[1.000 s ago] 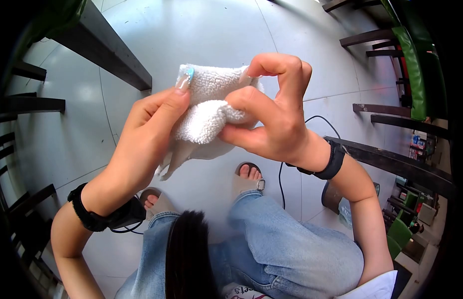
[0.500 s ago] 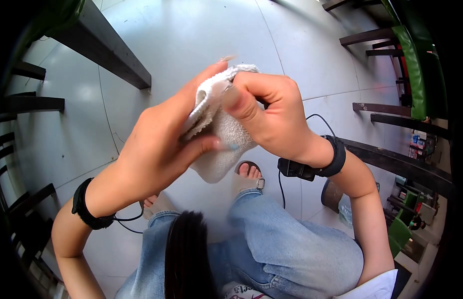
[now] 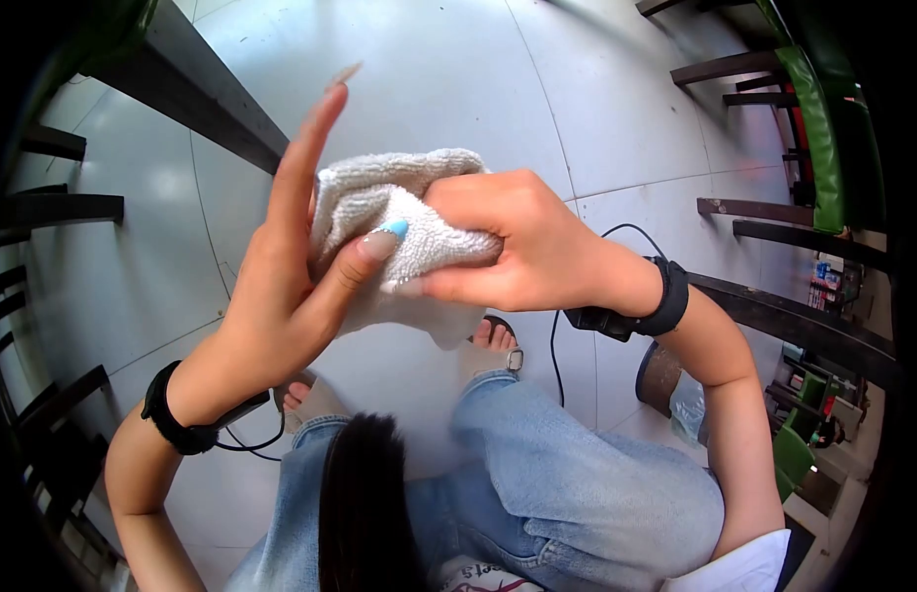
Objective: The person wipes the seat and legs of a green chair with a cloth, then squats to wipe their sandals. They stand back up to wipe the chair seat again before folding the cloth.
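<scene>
A white terry towel [image 3: 426, 245] is bunched and folded in front of me, above the floor. My left hand [image 3: 279, 281] grips its left side, the blue-tipped thumb lying over the cloth while the index finger points up and away. Other left fingers are hidden behind the towel. From the right, my right hand [image 3: 547, 242] pinches a fold between thumb and curled fingers. Thin pale cloth hangs below both hands.
Light tiles cover the floor [image 3: 429, 69]. A dark table leg [image 3: 207, 89] stands at upper left. Dark wooden bars [image 3: 784, 321] and a green-cushioned chair [image 3: 813, 148] are on the right. Cables run from the black wrist straps [image 3: 665, 301].
My left index finger has risen and its thumb now presses on the towel's front. My right hand has turned and lowered slightly, changing the towel's folds.
</scene>
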{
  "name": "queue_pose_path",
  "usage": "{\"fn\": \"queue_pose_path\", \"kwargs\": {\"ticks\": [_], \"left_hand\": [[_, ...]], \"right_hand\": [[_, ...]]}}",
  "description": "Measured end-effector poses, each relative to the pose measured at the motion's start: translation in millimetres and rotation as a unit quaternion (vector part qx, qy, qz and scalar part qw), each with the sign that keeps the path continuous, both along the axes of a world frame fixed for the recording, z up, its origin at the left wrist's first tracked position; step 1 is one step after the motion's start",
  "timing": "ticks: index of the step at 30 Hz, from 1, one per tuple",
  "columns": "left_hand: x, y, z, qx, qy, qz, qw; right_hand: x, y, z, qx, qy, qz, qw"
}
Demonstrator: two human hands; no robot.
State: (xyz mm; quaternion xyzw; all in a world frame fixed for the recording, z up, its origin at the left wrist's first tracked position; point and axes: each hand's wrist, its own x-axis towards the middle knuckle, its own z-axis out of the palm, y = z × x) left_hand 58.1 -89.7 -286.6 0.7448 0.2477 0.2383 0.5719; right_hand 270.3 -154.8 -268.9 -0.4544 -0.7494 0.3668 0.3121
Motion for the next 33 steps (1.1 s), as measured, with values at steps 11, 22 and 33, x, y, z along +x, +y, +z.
{"fn": "queue_pose_path", "kwargs": {"ticks": [11,22,33], "left_hand": [[-18.2,12.3,1.2,-0.022,0.012,0.093,0.995],[-23.2,28.1,-12.2,0.053,0.024,0.130,0.990],[-55.9,33.6,-19.3,0.230,-0.027,0.093,0.968]], "right_hand": [[-2.1,-2.4,3.1,-0.040,0.042,-0.035,0.998],[10.3,-11.4,18.1,0.217,-0.323,0.007,0.921],[19.3,-6.6,14.3,0.091,-0.194,-0.171,0.962]]}}
